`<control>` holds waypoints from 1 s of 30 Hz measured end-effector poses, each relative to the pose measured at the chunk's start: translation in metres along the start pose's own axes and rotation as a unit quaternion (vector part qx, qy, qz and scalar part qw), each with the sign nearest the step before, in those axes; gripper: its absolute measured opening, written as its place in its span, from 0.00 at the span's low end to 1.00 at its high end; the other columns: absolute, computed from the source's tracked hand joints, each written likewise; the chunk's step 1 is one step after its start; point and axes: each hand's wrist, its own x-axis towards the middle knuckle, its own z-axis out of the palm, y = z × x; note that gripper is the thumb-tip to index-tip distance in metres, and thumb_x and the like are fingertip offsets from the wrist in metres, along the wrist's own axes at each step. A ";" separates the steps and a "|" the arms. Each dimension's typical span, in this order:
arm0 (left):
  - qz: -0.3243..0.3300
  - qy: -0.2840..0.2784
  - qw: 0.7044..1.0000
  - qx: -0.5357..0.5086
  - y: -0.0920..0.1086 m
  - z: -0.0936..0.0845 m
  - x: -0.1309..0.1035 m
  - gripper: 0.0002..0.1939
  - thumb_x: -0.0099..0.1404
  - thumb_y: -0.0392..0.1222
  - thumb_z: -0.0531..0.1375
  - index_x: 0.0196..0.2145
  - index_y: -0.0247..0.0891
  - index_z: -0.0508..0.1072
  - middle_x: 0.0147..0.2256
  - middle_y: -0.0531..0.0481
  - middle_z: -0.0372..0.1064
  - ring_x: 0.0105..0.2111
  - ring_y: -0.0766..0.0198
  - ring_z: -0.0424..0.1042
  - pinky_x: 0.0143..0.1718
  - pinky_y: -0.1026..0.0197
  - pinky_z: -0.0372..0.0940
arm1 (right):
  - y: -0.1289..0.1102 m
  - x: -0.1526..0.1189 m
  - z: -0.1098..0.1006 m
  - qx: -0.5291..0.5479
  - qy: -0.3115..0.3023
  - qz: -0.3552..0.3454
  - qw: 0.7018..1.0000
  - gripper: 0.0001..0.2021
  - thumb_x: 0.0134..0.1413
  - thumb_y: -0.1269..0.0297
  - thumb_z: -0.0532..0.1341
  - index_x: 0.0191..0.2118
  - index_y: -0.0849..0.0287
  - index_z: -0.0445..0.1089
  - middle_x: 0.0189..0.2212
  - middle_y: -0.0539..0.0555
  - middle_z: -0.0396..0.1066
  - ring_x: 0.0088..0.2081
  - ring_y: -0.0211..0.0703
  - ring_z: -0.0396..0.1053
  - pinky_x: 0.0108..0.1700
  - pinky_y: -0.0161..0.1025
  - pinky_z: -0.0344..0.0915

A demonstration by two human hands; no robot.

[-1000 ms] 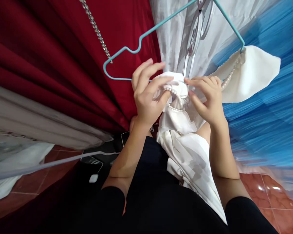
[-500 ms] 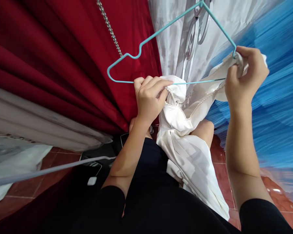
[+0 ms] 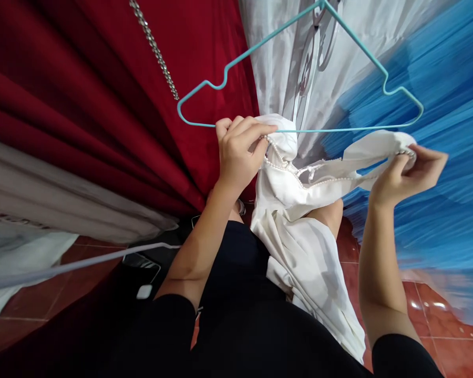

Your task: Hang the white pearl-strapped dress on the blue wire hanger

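A white dress [image 3: 299,247] with pearl-beaded edging drapes down over my lap. My left hand [image 3: 242,149] is closed on the bottom bar of a light-blue hanger [image 3: 331,130] together with the dress's beaded neckline. Away to the right, my right hand [image 3: 408,170] pinches the dress's other shoulder strap and stretches it sideways, below the hanger's right end. The hanger's right shoulder and notch are bare, apart from the strap. Its hook is cut off at the top of the view.
Red fabric [image 3: 205,63] with a beaded chain [image 3: 155,50] hangs at the left. White fabric [image 3: 268,68] hangs behind the hanger, and blue tulle [image 3: 449,173] at the right. A phone [image 3: 142,265] lies at lower left over the tiled floor [image 3: 35,302].
My right hand has drawn the strap off the hanger's right end and moved down and slightly right. The hanger's right end is now exposed. My left hand keeps its hold.
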 end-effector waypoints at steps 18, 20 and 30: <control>0.017 0.168 0.984 -0.057 -0.004 -0.018 -0.027 0.12 0.73 0.42 0.53 0.43 0.43 0.77 0.38 0.47 0.71 0.42 0.54 0.73 0.47 0.49 0.68 | -0.075 -0.015 0.055 -0.013 -0.366 -0.041 0.929 0.11 0.68 0.53 0.56 0.37 0.48 0.72 0.41 0.53 0.78 0.43 0.53 0.72 0.56 0.66 0.64; -0.026 0.255 0.965 -0.064 -0.012 -0.028 -0.029 0.08 0.69 0.39 0.55 0.39 0.41 0.75 0.33 0.50 0.69 0.33 0.61 0.69 0.36 0.54 0.65 | -0.076 -0.011 0.052 -0.012 -0.378 -0.037 0.925 0.10 0.67 0.53 0.57 0.37 0.47 0.72 0.41 0.53 0.79 0.43 0.52 0.73 0.57 0.64 0.64; 0.002 0.265 0.964 -0.038 -0.091 -0.095 0.049 0.12 0.60 0.39 0.66 0.29 0.40 0.63 0.31 0.53 0.60 0.24 0.72 0.59 0.24 0.61 0.57 | -0.090 -0.013 0.052 0.034 -0.339 -0.047 0.939 0.08 0.63 0.57 0.60 0.36 0.51 0.74 0.40 0.50 0.79 0.42 0.49 0.75 0.55 0.58 0.66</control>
